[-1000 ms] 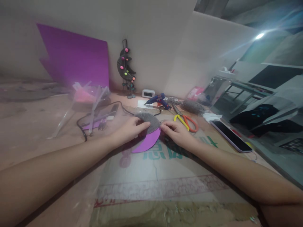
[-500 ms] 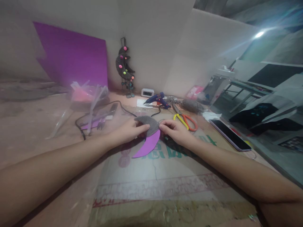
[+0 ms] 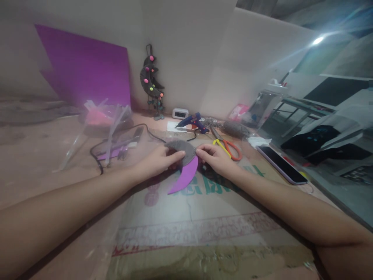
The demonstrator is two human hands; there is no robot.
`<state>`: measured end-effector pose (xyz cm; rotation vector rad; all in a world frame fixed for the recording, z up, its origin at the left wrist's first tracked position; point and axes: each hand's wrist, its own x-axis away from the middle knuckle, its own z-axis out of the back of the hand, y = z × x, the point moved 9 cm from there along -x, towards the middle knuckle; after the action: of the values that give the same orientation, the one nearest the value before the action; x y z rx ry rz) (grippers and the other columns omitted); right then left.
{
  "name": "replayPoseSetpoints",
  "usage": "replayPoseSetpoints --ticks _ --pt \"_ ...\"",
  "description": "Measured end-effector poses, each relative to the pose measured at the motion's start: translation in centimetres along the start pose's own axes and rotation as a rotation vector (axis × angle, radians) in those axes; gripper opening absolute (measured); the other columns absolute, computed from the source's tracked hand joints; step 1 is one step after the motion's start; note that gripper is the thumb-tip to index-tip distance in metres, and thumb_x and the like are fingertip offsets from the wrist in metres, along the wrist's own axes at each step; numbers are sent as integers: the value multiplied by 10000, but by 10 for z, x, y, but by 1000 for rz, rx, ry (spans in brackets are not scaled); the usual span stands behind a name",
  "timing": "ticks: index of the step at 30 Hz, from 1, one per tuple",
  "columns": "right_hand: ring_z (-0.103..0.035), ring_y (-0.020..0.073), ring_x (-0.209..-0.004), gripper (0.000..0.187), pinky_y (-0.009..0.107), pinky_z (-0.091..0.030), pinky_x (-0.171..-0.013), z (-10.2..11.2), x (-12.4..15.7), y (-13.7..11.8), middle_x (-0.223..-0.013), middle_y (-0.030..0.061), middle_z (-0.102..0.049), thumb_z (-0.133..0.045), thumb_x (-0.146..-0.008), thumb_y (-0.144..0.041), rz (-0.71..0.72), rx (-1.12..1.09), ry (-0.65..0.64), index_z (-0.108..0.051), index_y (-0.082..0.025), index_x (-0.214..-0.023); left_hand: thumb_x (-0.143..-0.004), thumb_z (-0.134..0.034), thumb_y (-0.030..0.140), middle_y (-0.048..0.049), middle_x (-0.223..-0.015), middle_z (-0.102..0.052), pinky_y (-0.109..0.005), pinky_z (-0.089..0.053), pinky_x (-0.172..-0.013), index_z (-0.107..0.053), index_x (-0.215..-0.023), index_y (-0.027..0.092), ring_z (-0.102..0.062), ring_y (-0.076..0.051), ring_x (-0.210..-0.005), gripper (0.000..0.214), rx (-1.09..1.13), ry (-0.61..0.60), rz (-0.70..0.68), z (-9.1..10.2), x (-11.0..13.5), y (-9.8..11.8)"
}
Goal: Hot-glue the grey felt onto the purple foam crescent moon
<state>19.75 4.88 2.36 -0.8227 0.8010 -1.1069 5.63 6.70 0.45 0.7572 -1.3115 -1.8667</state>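
Note:
A crescent moon cut from purple foam sheet [image 3: 188, 175] is held just above the cardboard. Its upper part is covered in tightly wound grey yarn [image 3: 186, 151], while the lower, pointed part shows bare purple. My left hand [image 3: 160, 159] grips the wound part, thumb on top and fingers hidden beneath. At the crescent's right edge, where the winding ends, my right hand [image 3: 214, 157] is closed in a pinch, with thumb and forefinger on what looks like the yarn strand; the strand itself is barely visible.
Behind the hands lie a blue glue gun [image 3: 190, 121], scissors [image 3: 225, 146] with red and yellow handles, and a small white clock [image 3: 180, 113]. A phone [image 3: 282, 165] rests at right. A decorated grey moon [image 3: 150, 79] and a purple sheet [image 3: 93, 70] stand against the wall.
The crescent has turned a little, its purple tip swinging slightly to the right. Both hands keep nearly the same place and hold. The whole view has shifted slightly.

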Motion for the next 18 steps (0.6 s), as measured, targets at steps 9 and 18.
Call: replayPoseSetpoints --ticks 9,18 --pt "-493 105 -585 396 235 -415 -572 -4 2 -17 -614 -15 -518 -429 -940 -452 118 121 -24 -517 -178 -669 -840 -514 581 -12 -569 -552 -218 -328 -435 -542 -655 157 -465 -97 -469 463 -115 91 68 10 -1 -4" --pt "-568 129 -606 267 257 -475 -564 15 5 -12 -701 -34 -554 -577 -879 -349 166 -62 173 -491 -236 -1105 -853 -511 551 -7 -551 -552 -220 -324 -411 -526 -660 165 -472 -90 -420 433 -68 110 112 12 -2 -9"
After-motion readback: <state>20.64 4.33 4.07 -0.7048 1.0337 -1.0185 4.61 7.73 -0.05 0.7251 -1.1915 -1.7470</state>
